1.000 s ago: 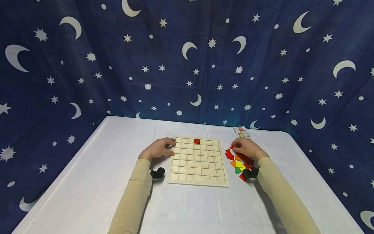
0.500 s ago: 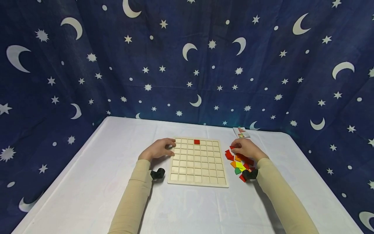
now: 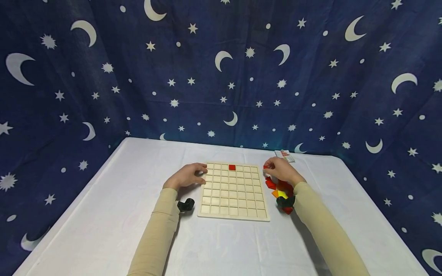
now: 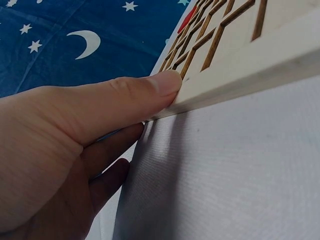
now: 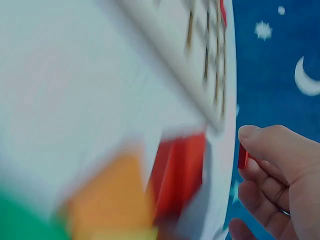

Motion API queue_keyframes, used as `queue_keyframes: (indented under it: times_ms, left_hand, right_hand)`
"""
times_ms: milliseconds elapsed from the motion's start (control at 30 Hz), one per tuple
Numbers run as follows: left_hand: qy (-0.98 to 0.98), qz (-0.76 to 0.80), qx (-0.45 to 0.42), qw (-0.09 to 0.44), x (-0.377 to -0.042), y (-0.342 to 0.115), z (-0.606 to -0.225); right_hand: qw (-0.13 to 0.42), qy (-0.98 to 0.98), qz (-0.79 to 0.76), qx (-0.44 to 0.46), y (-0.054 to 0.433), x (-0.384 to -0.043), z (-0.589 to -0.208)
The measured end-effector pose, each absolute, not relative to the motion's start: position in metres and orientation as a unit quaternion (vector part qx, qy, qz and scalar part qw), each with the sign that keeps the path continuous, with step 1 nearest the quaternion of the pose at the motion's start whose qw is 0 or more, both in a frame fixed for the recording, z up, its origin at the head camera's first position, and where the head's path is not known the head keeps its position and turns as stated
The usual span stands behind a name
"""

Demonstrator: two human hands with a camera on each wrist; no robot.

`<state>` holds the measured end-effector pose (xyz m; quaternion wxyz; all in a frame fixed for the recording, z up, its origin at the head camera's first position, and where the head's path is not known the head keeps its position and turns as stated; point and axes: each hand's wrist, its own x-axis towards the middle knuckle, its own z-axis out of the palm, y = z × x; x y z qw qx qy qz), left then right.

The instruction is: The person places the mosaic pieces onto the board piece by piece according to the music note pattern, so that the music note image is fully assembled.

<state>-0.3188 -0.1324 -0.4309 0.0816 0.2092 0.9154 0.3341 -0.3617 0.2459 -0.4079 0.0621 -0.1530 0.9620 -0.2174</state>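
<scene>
A wooden grid board with square recesses lies flat on the table. One red square tile sits in its top row. My left hand is at the board's left edge; in the left wrist view its thumb touches the rim, other fingers beside the edge. My right hand pinches a small red tile between thumb and fingers, just right of the board's upper right corner. Below that hand lies a pile of tiles: red ones, an orange one and a yellow one. The right wrist partly hides the pile.
A printed card lies at the back right of the white-covered table. A dark blue cloth with moons and stars hangs behind. A green tile shows blurred in the right wrist view.
My right hand has come up and left from the pile toward the board, with a red tile in its fingers. The left hand and the board have stayed in place.
</scene>
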Motion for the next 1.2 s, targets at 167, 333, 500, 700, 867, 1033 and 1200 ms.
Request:
queue_keyframes:
  times_ms: [167,333,500,700,867,1033,1200]
  left_hand:
    - [0.916,0.336,0.207,0.077,-0.319,-0.135,-0.430]
    - [0.914,0.342,0.204,0.077,-0.319,-0.136,-0.430]
    - [0.914,0.344,0.201,0.079,-0.320,-0.136,-0.431]
    - [0.912,0.348,0.200,0.084,-0.320,-0.133,-0.431]
    - [0.913,0.347,0.198,0.084,-0.319,-0.132,-0.430]
    - [0.913,0.346,0.198,0.082,-0.319,-0.133,-0.431]
    - [0.913,0.347,0.198,0.083,-0.318,-0.133,-0.431]
  right_hand:
    - [0.047,0.953,-0.211,-0.213,0.208,-0.370,-0.405]
    - [0.050,0.945,-0.216,-0.239,0.179,-0.375,-0.407]
    - [0.050,0.940,-0.228,-0.251,0.164,-0.375,-0.410]
    - [0.059,0.939,-0.220,-0.256,0.161,-0.373,-0.413]
    - [0.057,0.940,-0.215,-0.257,0.162,-0.374,-0.413]
    - [0.063,0.943,-0.210,-0.250,0.161,-0.374,-0.414]
    - [0.063,0.945,-0.214,-0.240,0.159,-0.373,-0.415]
